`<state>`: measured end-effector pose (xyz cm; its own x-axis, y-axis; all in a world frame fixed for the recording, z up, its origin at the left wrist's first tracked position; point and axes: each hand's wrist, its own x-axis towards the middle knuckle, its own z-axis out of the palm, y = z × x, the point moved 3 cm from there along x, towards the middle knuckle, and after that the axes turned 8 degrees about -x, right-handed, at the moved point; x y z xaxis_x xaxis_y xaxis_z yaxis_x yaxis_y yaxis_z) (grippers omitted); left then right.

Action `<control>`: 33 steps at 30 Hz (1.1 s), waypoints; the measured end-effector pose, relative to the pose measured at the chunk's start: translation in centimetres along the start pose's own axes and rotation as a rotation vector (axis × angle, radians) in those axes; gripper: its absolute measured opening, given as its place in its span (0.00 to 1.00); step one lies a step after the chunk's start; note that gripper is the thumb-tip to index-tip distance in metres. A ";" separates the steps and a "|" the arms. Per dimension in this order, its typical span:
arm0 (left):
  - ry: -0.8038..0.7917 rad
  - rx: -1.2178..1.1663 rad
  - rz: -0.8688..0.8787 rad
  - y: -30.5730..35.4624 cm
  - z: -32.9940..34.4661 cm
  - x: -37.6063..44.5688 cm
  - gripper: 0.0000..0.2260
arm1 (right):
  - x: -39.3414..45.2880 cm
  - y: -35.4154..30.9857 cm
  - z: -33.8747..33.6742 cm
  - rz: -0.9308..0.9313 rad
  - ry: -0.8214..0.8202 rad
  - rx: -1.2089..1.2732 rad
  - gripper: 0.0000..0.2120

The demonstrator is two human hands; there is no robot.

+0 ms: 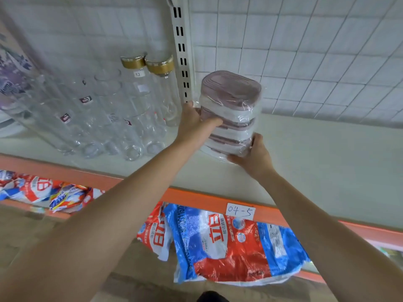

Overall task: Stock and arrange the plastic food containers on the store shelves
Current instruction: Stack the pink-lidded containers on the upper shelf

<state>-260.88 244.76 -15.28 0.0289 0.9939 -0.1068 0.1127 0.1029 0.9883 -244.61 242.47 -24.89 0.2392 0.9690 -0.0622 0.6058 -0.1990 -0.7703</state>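
While both hands clamp it from opposite sides, the wrapped container stack (231, 114) stands upright on the white shelf (316, 153), at its left end. Left hand (194, 125) curls fingers (212, 122) round the stack's left side, mid-height. Right hand (254, 154) grips the bottom right corner, fingers (257, 137) on the film wrap. Stack sits just beside the slotted upright (182, 55), near the grid back panel (305, 51). Left of the upright, glass bottles (122, 110) crowd the neighbouring shelf, two with gold caps. Right of the stack the shelf surface runs bare to the frame edge. Orange front lip (196, 196) carries a tag (240, 211) reading 04-5. Below it, red-blue detergent bags (229, 243) lie on the lower shelf.
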 end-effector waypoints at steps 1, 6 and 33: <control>-0.013 -0.005 -0.024 0.0 0.0 -0.6 0.30 | -1.0 0.3 -0.5 0.016 -0.003 -0.012 0.30; -0.072 0.054 -0.095 -0.3 0.2 -3.3 0.42 | -5.8 1.2 -2.8 0.096 -0.072 -0.128 0.36; -0.316 0.704 0.245 3.7 -0.4 -9.7 0.18 | -9.8 -9.3 -12.3 -0.282 -0.013 -0.643 0.48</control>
<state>-261.12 235.51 -10.52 0.4013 0.9156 -0.0256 0.6624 -0.2708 0.6985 -243.28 232.99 -9.31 -0.0001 0.9972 0.0744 0.9729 0.0173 -0.2305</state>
